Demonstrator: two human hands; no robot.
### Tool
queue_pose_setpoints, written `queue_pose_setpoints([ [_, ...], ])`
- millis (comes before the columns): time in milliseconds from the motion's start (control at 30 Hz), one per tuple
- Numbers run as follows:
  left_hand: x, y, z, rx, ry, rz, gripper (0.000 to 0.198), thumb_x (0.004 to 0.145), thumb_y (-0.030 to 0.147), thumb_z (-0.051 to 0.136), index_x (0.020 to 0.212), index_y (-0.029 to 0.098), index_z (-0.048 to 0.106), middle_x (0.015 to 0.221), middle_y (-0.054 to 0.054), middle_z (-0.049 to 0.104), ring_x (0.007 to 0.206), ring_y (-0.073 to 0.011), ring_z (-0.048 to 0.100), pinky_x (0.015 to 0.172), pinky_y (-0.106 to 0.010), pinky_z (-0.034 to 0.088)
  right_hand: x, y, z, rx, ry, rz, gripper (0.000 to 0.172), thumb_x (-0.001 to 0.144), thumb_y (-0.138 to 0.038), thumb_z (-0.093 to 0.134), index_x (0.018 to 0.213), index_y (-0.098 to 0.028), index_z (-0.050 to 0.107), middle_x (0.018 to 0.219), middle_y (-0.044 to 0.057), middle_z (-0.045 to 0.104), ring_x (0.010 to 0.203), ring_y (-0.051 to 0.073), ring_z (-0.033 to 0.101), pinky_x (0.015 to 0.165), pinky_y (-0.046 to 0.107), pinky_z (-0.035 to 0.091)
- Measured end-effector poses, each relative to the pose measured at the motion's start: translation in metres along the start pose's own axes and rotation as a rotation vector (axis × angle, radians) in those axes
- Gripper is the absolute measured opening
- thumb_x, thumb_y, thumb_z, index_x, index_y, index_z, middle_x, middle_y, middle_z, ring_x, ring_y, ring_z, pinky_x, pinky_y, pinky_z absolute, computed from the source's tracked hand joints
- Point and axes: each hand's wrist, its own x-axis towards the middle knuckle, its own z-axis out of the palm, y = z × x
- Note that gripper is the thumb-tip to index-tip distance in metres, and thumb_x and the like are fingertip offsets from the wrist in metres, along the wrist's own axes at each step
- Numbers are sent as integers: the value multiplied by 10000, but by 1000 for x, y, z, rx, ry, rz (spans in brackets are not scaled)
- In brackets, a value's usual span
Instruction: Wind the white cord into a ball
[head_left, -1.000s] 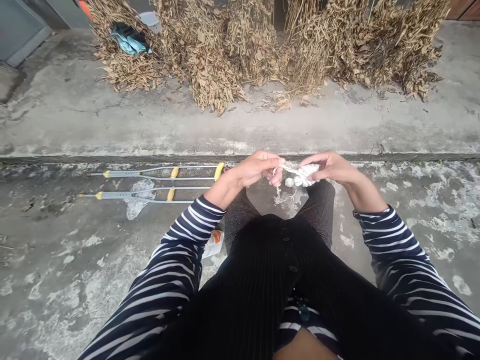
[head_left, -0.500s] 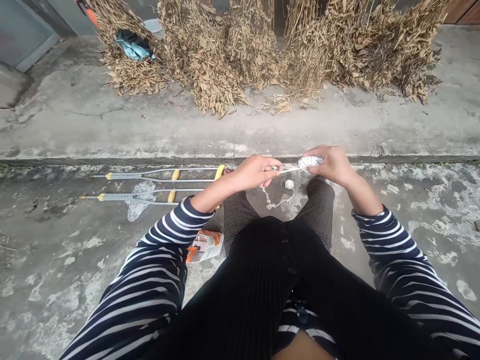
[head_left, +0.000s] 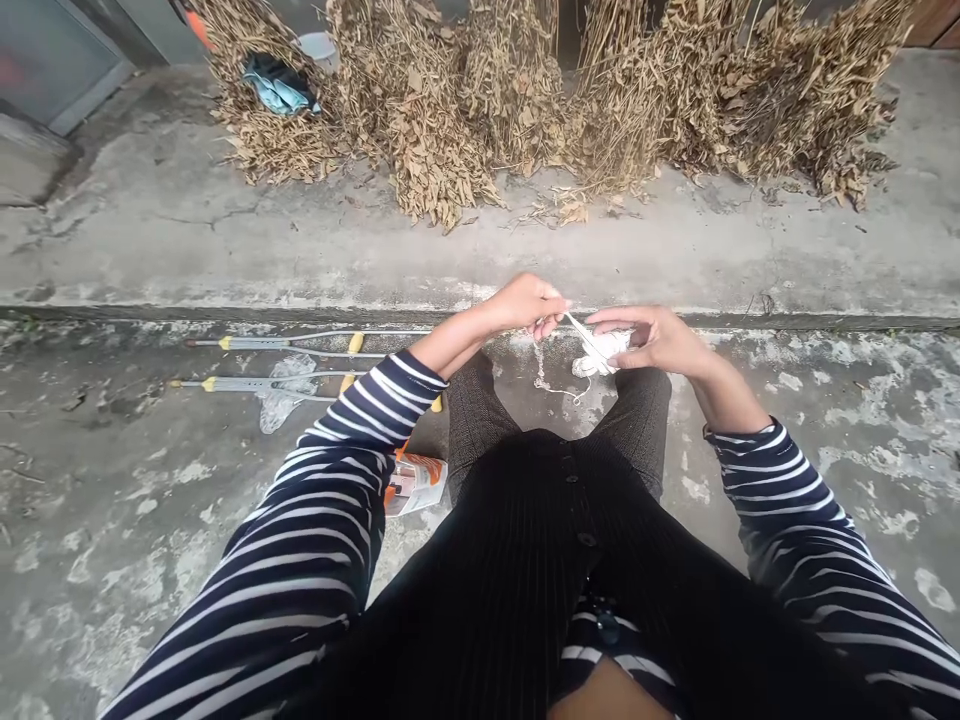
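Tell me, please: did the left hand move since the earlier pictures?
Yes, forward: the left hand now reaches past the concrete step edge; earlier it lay nearer the person, at that edge.

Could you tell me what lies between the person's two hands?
In the head view, a white cord runs from the left hand to a white wound bundle at the right hand.

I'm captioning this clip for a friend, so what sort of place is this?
Probably the outdoor yard of a rural home: a worn, cracked concrete floor, bundles of dried leafy plants standing at its far side, and a pair of crutches lying on the ground.
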Motion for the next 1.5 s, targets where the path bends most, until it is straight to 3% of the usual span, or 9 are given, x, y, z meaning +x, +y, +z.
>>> queue_pose_setpoints([
  [267,23,-52,47,-434,-164,-4,460,847,547,798,771,101,710,612,-59,688,495,-119,632,478,-216,442,3,12,10,358,177,-17,471,554,-243,974,998,-206,823,1025,44,773,918,170,692,853,325,576],
  [433,12,-73,79,-665,-26,88,543,870,601,748,1100,109,730,916,-129,771,742,-170,731,526,-216,508,3,16,5,507,319,-2,427,566,-209,961,962,-246,808,1028,23,756,883,169,688,753,313,597],
  [600,17,-62,91,-668,200,219,558,823,270,831,1345,194,650,1437,-152,655,1237,-260,667,841,-331,624,3,14,6,553,313,65,471,558,-236,946,1004,-238,795,1010,34,765,832,186,690,671,323,605],
  [733,23,-50,94,-527,306,322,489,794,55,759,1268,159,704,1309,-117,735,1204,-209,685,1032,-336,548,3,9,8,557,293,104,464,549,-238,922,995,-209,800,974,48,774,771,176,682,626,300,595],
  [933,11,-43,90,-258,403,304,244,922,227,686,1134,161,788,793,-20,751,665,-120,637,699,-250,510,3,13,7,615,220,152,450,568,-217,873,1013,-213,805,927,37,772,701,160,671,532,264,557],
  [1100,-6,-55,103,-274,376,263,214,957,304,649,996,169,809,541,35,604,511,-109,546,575,-234,432,-10,35,25,657,171,187,529,599,-221,892,1121,-238,803,978,42,784,735,177,699,570,286,584],
  [1200,-12,-66,115,-384,318,174,173,916,306,700,889,161,790,530,30,603,487,-101,536,549,-229,426,-25,42,39,637,187,198,459,623,-188,906,1068,-260,822,1011,36,793,796,182,719,638,294,606],
  [1333,-11,-76,114,-607,176,77,263,805,376,827,896,133,788,692,-30,727,563,-119,612,590,-259,497,-37,43,45,594,171,174,575,635,-182,902,1187,-300,795,1170,51,781,888,205,732,627,280,593],
  [1500,-3,-88,103,-640,143,50,261,761,333,854,899,123,782,748,-44,751,633,-129,664,607,-257,516,-31,49,37,603,133,188,513,614,-207,914,1113,-271,811,1035,51,785,780,201,716,616,326,614],
])
